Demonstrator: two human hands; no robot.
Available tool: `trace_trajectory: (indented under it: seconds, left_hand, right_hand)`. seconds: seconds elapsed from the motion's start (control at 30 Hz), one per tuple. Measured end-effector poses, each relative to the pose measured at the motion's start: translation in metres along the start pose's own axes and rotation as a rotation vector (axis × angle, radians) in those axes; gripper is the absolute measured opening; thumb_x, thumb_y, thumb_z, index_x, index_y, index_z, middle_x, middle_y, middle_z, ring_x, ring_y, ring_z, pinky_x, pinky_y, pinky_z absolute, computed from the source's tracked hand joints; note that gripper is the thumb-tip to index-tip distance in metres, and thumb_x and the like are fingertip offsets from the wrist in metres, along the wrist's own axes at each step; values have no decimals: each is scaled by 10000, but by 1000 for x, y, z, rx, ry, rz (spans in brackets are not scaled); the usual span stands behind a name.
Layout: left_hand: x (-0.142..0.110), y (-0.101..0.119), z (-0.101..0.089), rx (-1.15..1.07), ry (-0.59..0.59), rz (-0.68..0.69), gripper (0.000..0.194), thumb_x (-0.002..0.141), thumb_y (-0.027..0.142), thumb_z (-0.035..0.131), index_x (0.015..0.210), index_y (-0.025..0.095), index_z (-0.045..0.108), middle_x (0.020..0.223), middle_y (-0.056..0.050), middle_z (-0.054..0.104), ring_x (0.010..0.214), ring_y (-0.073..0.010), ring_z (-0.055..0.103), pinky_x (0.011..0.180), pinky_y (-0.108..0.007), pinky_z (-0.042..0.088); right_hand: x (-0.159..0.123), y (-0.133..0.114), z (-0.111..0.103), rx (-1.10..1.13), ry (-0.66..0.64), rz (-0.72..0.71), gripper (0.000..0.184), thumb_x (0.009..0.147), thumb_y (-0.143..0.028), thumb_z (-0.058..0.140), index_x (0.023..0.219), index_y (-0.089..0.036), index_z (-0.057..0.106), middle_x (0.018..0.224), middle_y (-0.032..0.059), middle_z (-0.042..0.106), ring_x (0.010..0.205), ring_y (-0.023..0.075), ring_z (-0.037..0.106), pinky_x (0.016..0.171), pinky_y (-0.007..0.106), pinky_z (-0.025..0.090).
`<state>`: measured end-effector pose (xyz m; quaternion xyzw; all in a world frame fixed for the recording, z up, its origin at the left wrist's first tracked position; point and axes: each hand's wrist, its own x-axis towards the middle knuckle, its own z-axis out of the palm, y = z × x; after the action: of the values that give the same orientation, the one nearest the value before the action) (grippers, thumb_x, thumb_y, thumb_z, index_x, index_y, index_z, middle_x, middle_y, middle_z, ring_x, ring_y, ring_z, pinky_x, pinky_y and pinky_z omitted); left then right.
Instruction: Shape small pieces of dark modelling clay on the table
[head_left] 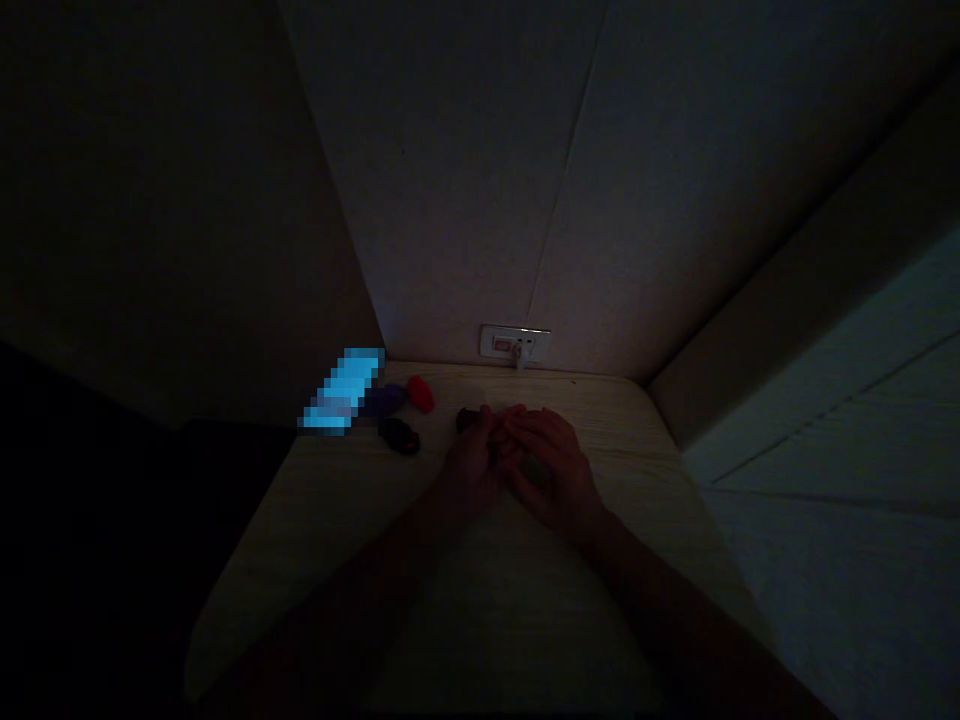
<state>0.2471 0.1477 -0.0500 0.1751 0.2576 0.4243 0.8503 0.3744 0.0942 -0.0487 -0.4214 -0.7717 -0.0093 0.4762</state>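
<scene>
My left hand [472, 462] and my right hand [556, 462] meet over the middle of the table, their fingers bent and fingertips together. A small dark lump [468, 420] shows just beyond my left thumb; whether it is held or lies on the table I cannot tell. Whatever the fingers pinch is hidden in the dimness. Left of my hands lie a small black object with a reddish spot [400, 436], a red piece [421, 394] and a purple piece [385, 402], none of them touched.
A glowing, blurred-out phone-like screen [345, 388] lies at the table's back left corner. Behind the wooden table [495, 620] stands a wall with a socket plate [514, 344], a plug in it. A pale padded panel [810, 380] borders the right side. The room is very dark.
</scene>
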Motion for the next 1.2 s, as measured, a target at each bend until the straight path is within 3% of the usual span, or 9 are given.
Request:
trace_trajectory:
  seconds: [0.1, 0.2, 0.37, 0.53, 0.7, 0.83, 1.0, 1.13, 1.2]
  left_hand:
    - [-3, 1, 2, -5, -10, -34, 545, 1080, 501, 354, 1009, 136, 753, 1088, -130, 749, 1052, -188, 721, 861, -243, 585]
    - [-9, 7, 3, 52, -54, -93, 638, 1010, 669, 360, 1117, 171, 745, 1145, -147, 736, 1121, -257, 709, 851, -326, 606]
    - [-16, 16, 4, 173, -91, -55, 574, 902, 697, 559, 1205, 238, 723, 1161, -147, 739, 1246, -360, 643, 965, -479, 553]
    - [-20, 16, 10, 83, -113, -137, 783, 869, 858, 388, 1196, 215, 693, 1141, -158, 738, 1203, -376, 656, 981, -553, 532]
    - [-22, 17, 13, -126, -43, -207, 786, 902, 793, 415, 1305, 148, 613, 1237, -200, 719, 1255, -379, 650, 1054, -538, 505]
    - [-11, 12, 4, -136, -88, -129, 749, 949, 742, 375, 1240, 104, 639, 1250, -233, 725, 1321, -376, 614, 1150, -530, 421]
    - [4, -11, -6, -50, -178, -64, 771, 956, 737, 367, 1193, 77, 689, 1292, -276, 707, 1404, -399, 546, 1196, -554, 368]
    - [-3, -17, 1, -53, -177, 43, 573, 1039, 566, 324, 1405, 225, 604, 1393, -135, 695, 1468, -284, 499, 1235, -491, 348]
    - [-9, -4, 6, -106, -146, 81, 543, 1060, 499, 307, 1454, 235, 571, 1426, -115, 679, 1485, -263, 479, 1249, -467, 337]
  right_hand:
    - [0, 4, 2, -30, -30, -12, 401, 875, -288, 781, 1271, -276, 718, 1246, 119, 755, 1236, 335, 654, 1087, 595, 460]
    - [1, 5, 2, 4, -41, 10, 277, 905, -283, 761, 1182, -303, 761, 1148, 86, 788, 1183, 313, 677, 1046, 566, 482]
    - [2, 3, -2, 112, -73, 82, 217, 915, -287, 748, 1132, -282, 746, 1123, 81, 786, 1101, 284, 709, 1025, 533, 511]
    - [3, -2, -6, 150, -102, 125, 224, 890, -263, 760, 1110, -262, 713, 1041, 89, 767, 995, 265, 709, 915, 477, 575]
    - [2, -6, -5, 128, -101, 28, 370, 904, -143, 680, 1250, -272, 700, 1133, 105, 760, 1076, 278, 707, 960, 496, 586]
    - [-3, -23, 1, 94, -239, -29, 605, 952, -186, 622, 1539, -265, 496, 1401, 144, 678, 1325, 314, 630, 1107, 539, 535]
    - [2, -38, 19, 122, -345, 102, 744, 1070, -371, 403, 1691, -207, 28, 1738, 128, 233, 1617, 311, 213, 1284, 552, 327]
    - [25, -22, 33, 24, -247, 231, 661, 1104, -420, 247, 1685, -275, -35, 1766, 86, 128, 1636, 292, 115, 1310, 616, 196]
    - [33, -20, 33, -18, -307, 234, 679, 1102, -452, 231, 1684, -237, -43, 1762, 122, 129, 1637, 308, 91, 1301, 649, 178]
